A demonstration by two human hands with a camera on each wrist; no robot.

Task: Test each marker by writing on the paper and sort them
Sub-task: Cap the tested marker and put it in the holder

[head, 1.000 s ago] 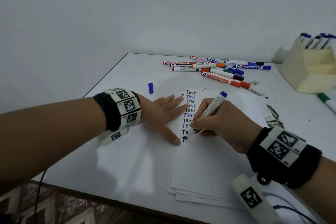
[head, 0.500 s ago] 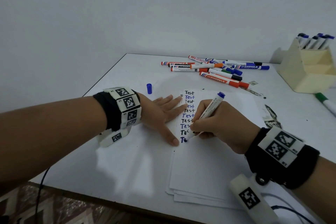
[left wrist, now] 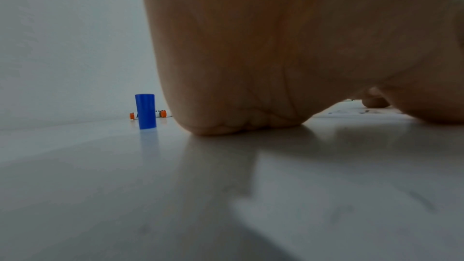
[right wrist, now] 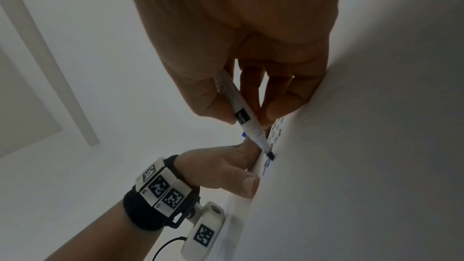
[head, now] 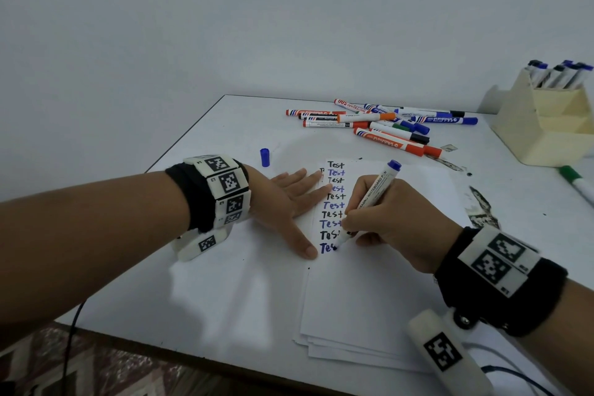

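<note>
My right hand point(head: 382, 219) grips an uncapped blue whiteboard marker point(head: 373, 196), its tip touching the paper point(head: 369, 292) at the lowest blue word of a column of "Test" words. The right wrist view shows the same marker point(right wrist: 238, 110) pinched between thumb and fingers. Flat on the paper's left edge lies my left hand point(head: 295, 202), fingers straight, pressing it down. The blue cap point(head: 264, 157) stands upright on the table behind that hand, also visible as the cap point(left wrist: 145, 111) in the left wrist view.
A heap of several loose markers point(head: 379, 125) lies at the back of the white table point(head: 225, 283). A cream holder point(head: 546, 125) with several markers stands at back right, a green marker point(head: 575, 182) beside it. Ink stains mark the table right of the paper.
The marker tip has moved a little rightward along the bottom line, adding letters to the blue word. My left hand has stayed flat on the paper.
</note>
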